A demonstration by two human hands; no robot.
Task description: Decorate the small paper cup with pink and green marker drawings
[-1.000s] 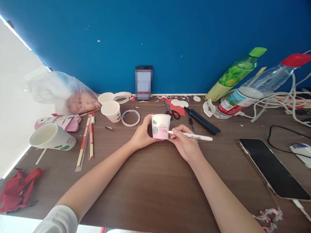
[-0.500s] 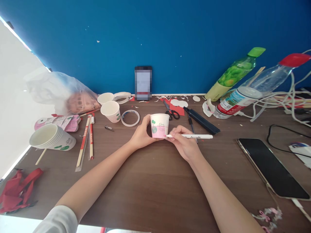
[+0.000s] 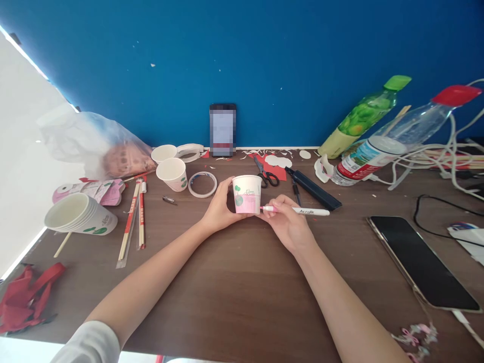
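A small white paper cup (image 3: 247,194) with a green print and a pink-coloured lower band stands upright on the brown table (image 3: 242,297). My left hand (image 3: 218,210) is wrapped round its left side and holds it. In my right hand (image 3: 287,225) I pinch a white acrylic marker (image 3: 302,211), which lies nearly level. Its pink tip touches the lower right of the cup's wall.
Behind the cup lie a tape roll (image 3: 202,183), scissors (image 3: 264,174), a black pen and red paper scraps. At left are loose paper cups (image 3: 173,173), a lying cup stack (image 3: 79,216), chopsticks (image 3: 135,218) and a plastic bag. At right two bottles (image 3: 393,138), cables and a dark phone (image 3: 423,262).
The marker tip slid down the cup's right wall and now rests near its lower band. The cup shifted slightly left and turned a little in my left hand.
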